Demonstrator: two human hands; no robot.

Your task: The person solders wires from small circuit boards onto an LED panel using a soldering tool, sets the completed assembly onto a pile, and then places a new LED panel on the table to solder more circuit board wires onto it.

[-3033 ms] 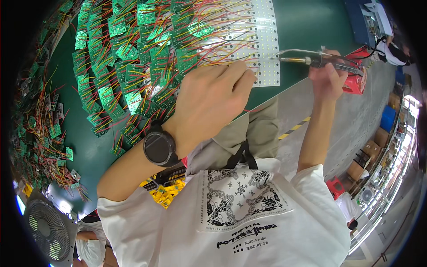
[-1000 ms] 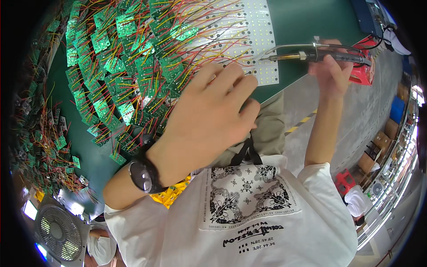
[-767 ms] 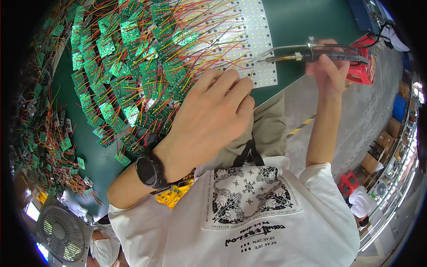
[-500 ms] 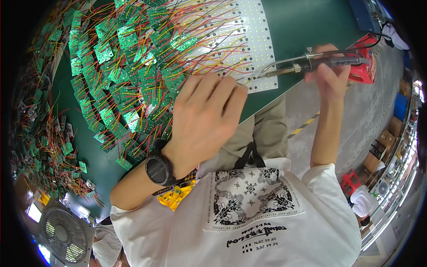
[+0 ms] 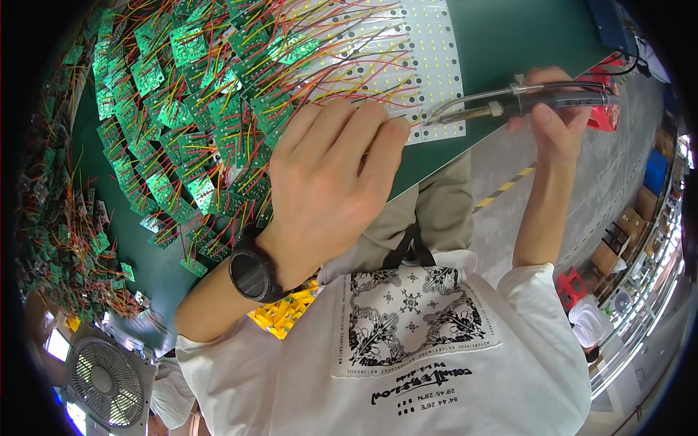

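My right hand (image 5: 556, 120) grips a soldering iron (image 5: 534, 103) with a thin curved feed tube along its top. The iron's tip points left, at the near edge of a white LED panel (image 5: 445, 80) with rows of small yellowish chips. Close to that tip, my left hand (image 5: 334, 171) is curled over the panel's near edge, back of the hand up. Its fingertips are hidden beneath it, so what they pinch cannot be seen. Red, yellow and black wires (image 5: 363, 62) run across the panel from green circuit boards (image 5: 193, 109) on its left.
The green table (image 5: 509, 40) ends in a slanting edge near me. More wired boards (image 5: 65, 254) are heaped at the far left. A fan (image 5: 109, 381) stands lower left, near a yellow pile (image 5: 283, 316). A red stool (image 5: 603, 109) is beyond my right hand.
The whole view has shifted, with panel and table sitting farther right and slightly higher. The iron's tip is a little nearer my left fingers. Both hands keep their grips.
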